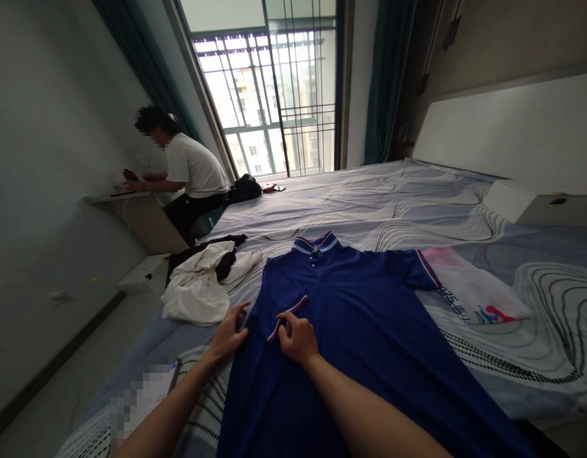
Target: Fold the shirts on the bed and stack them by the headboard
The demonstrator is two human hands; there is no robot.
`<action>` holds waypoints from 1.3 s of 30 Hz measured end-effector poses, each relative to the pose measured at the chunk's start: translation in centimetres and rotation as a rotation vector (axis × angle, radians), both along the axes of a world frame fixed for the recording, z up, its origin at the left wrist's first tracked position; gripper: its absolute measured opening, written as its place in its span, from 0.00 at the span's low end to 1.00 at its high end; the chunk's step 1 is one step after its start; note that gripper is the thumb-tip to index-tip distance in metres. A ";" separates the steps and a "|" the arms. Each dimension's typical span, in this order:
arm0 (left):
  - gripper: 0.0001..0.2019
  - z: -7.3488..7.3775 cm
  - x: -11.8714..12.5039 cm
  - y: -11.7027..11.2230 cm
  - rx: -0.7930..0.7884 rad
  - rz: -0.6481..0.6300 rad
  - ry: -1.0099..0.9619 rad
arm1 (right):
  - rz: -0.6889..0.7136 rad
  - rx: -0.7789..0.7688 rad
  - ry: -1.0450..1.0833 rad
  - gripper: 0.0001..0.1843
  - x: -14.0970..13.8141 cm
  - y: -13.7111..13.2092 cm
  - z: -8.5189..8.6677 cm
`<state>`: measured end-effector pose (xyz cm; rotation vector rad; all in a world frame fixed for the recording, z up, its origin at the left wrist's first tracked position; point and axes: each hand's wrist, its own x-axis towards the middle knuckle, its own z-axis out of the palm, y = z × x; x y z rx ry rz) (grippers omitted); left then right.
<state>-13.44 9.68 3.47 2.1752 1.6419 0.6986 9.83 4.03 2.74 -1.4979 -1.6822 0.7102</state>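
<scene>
A blue polo shirt (364, 318) with a red, white and blue collar lies face up on the bed (369, 197). Its left sleeve is folded in over the chest. My right hand (297, 338) is closed, pinching the striped cuff of that folded sleeve. My left hand (229, 331) rests at the shirt's left edge, with its fingers curled on the fabric beside the fold.
A heap of white and black clothes (202, 280) lies left of the shirt. A white printed garment (474, 292) lies under the right sleeve. Another person (188, 172) sits at a small desk (126, 203) by the window. A black bag (245, 187) sits at the bed's far edge.
</scene>
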 end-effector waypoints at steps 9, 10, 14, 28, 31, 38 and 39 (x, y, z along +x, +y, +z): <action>0.13 -1.8 0.8 -0.4 0.173 0.250 -0.011 | -0.165 0.060 0.037 0.14 -0.3 0.5 -1.0; 0.13 -1.9 0.7 -0.4 0.193 0.278 -0.009 | -0.201 0.066 0.048 0.14 -0.3 0.7 -1.0; 0.13 -2.0 0.6 -0.4 0.223 0.256 0.013 | -0.467 -0.051 0.007 0.22 0.0 2.7 -0.1; 0.02 -2.0 1.3 -0.3 0.183 0.322 0.089 | -0.268 -0.364 -0.117 0.14 7.2 11.7 2.4; 0.07 -2.0 1.3 -0.3 0.222 0.253 0.068 | -0.246 -0.382 -0.162 0.13 7.9 11.6 1.8; 0.05 -2.6 1.0 -0.3 0.253 0.205 0.058 | -0.163 -0.418 -0.230 0.06 8.8 12.6 1.8; 0.05 -2.6 1.0 -0.2 0.263 0.201 0.053 | -0.155 -0.419 -0.243 0.07 9.0 12.9 2.0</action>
